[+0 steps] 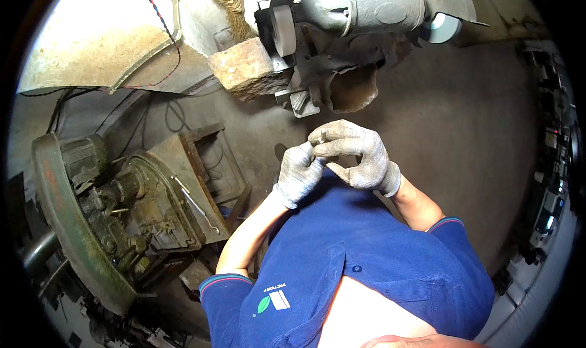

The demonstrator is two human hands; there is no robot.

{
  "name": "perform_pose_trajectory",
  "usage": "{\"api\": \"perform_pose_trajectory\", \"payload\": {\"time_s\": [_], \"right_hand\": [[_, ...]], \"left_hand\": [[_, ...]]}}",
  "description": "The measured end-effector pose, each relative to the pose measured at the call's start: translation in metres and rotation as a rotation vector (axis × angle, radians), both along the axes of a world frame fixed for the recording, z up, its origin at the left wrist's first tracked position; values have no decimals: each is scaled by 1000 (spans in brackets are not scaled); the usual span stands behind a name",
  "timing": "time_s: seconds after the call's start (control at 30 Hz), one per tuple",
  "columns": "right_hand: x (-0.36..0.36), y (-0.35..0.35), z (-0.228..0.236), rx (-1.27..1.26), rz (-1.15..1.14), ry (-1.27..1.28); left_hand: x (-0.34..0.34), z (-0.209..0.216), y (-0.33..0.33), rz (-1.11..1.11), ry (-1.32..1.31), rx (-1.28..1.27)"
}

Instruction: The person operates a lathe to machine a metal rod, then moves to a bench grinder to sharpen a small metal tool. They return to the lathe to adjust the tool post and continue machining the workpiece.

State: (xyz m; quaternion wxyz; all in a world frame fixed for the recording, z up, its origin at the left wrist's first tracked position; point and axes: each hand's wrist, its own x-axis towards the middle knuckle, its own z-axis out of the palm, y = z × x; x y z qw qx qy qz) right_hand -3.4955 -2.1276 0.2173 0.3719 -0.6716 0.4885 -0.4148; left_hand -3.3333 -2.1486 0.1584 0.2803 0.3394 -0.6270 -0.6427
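Observation:
Both hands wear greyish-white knit work gloves and meet in front of my chest. My left hand [299,172] is closed, its thumb and fingers pinched at a small metal piece [322,137]. From the right, my right hand [359,155] curls its fingers over the same piece, with the thumb lower and a little apart. Only a short bright bit of the piece shows between the fingertips; its exact kind is hidden. Just beyond the hands stands a bench grinder [366,6], with a pale grinding wheel [283,30] on its left end.
A second wheel [442,28] sits under a guard at the grinder's right end. Beside the left wheel lies a rough stone block [244,67]. A greasy green machine [85,220] with a thin metal rod [195,204] on it stands at left. Cables [165,24] hang at upper left.

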Motion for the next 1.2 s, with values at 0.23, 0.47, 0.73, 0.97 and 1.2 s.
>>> {"api": "perform_pose_trajectory", "payload": {"time_s": [0.23,0.47,0.73,0.97,1.2], "right_hand": [[34,3,9,-110,-126,147],[49,4,15,-174,-227,191],[44,-15,8,-254,-278,246],[25,-41,5,-243,-244,273],[9,-52,-3,-195,-238,279]], "left_hand": [[27,8,-11,-55,-78,-26],[37,-3,-7,84,20,-71],[29,5,-28,70,-111,-156],[10,-2,-45,54,-149,-155],[-4,-14,-52,0,-82,-80]]}}
